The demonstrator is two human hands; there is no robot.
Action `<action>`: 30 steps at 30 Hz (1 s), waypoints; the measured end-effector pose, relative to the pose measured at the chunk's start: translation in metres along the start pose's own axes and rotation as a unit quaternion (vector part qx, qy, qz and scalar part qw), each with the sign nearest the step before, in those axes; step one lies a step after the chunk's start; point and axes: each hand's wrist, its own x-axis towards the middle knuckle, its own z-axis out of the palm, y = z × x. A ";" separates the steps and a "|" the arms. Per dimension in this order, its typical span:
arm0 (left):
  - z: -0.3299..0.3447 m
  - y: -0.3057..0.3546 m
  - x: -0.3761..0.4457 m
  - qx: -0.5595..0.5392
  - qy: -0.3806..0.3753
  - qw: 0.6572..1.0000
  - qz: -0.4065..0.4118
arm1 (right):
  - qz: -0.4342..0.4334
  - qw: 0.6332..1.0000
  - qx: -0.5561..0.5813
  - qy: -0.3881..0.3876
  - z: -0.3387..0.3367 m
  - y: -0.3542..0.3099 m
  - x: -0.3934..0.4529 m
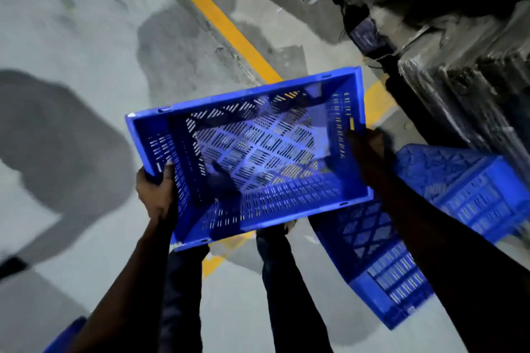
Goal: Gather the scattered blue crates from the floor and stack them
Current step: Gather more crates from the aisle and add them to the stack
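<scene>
Far-left corner of the floor (86, 23): a sliver of blue plastic (67, 332) showed at the bottom-left edge; too little visible to say whether it was a crate
Left hand (156, 195): was wrapped closed over the left short rim of the held crate (246, 157), fingers curled down the slotted wall, thumb side outward
Held crate: was lifted clear of the floor, open side toward the camera, tilted, empty; the person's dark trouser legs (275, 281) were seen under its near edge
Yellow line (218, 17): ran diagonally across the floor behind and beneath the crate
Right hand (365, 152): gripped the right short rim, closed on it; in shadow, so individual fingers could not be told apart
Crates on floor (381, 266): two more lay at the right edge of the floor, just beside the held one, tipped on their sides and leaning together, not nested
Dark pallets or machinery (459, 66): stood beyond, blurred
Progress (judgement): early to middle; one crate in hand, at least two unstacked, no finished stack in view
Remaining (judgement): set this crate down as base or onto a stack out of view, then right and nest the tipped pair
</scene>
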 end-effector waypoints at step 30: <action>-0.509 0.040 -0.396 -0.139 0.524 0.839 -0.046 | -0.536 0.829 -0.135 -0.083 0.005 -0.164 -0.596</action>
